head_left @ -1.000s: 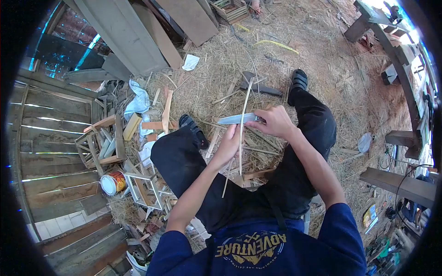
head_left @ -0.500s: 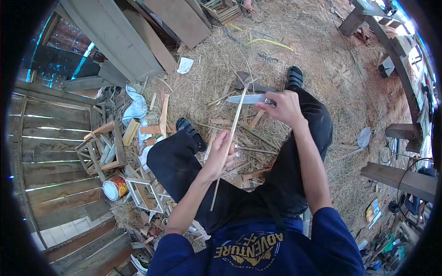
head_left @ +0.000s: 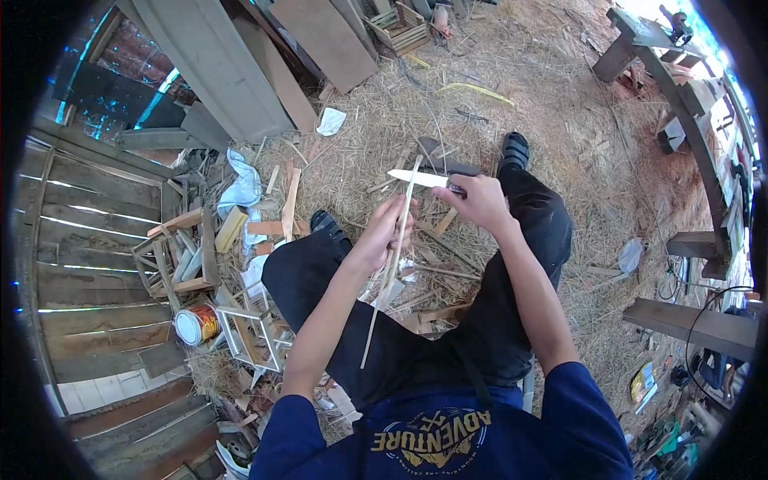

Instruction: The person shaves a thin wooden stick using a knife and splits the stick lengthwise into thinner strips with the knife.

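My left hand is closed round a thin, pale strip that slants from the upper end down over my left thigh. In my right hand is the dark handle of a knife. The knife's bright blade points left and crosses the strip near its upper end, above my left hand. Whether the blade touches the strip cannot be told. Behind the blade, on the straw-covered ground, lies a dark tool, partly hidden by the knife and my right hand.
Wooden boards lean at the upper left. A paint can, a small white frame and a wooden crate-like frame stand left. A heavy beam juts in at right. Part of another person's hand shows near the slatted crate.
The strip has gone from bowed and nearly upright to slanted, its lower end now further left. The knife has moved upward from beside my left hand to the strip's upper part.
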Motion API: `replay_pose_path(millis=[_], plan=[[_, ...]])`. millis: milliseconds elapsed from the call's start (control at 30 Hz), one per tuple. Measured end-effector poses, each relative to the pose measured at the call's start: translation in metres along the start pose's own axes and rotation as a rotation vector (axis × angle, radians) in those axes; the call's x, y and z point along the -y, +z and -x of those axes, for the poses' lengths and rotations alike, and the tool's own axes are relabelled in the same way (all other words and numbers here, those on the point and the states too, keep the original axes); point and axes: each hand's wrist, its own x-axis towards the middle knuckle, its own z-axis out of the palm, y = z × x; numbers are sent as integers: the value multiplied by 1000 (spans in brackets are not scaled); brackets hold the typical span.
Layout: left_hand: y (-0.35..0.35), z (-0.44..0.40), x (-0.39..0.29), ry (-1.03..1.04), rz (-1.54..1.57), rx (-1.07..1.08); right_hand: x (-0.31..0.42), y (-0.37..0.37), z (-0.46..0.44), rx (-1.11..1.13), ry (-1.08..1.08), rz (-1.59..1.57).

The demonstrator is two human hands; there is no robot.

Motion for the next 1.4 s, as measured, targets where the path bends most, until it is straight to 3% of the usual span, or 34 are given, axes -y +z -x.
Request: replay_pose_path(millis=[100, 200, 567, 767, 800, 833, 867, 900, 967, 1100, 1233, 1400], plan=[[-4, -15, 15, 58, 86, 14, 3, 8, 0, 156, 88, -69], [-2, -16, 31, 3, 174, -19, 10, 15, 6, 212, -2, -82], [10, 24, 21, 44, 51, 103, 17, -1, -1, -89, -305, 46], [11, 22, 20, -19, 20, 123, -2, -8, 8, -72, -229, 114], [6, 33, 20, -36, 11, 94, -22, -13, 10, -100, -137, 170], [-4, 56, 20, -55, -2, 67, -56, -26, 7, -170, 337, 316], [-16, 75, 20, -73, -25, 43, -62, -63, -6, -271, 558, 221], [-40, 83, 24, -68, -25, -14, -81, -75, -7, -382, 383, 210], [-83, 93, 51, -43, 33, -162, -82, -64, 7, -204, 259, 339], [-39, 61, 12, 21, 194, -16, -32, -27, 25, -77, 154, 190], [-21, 49, 16, 5, 196, 48, 6, -14, 8, -2, 132, 57], [-10, 40, -7, 91, 137, 62, 15, 0, -16, -90, 195, -121]])
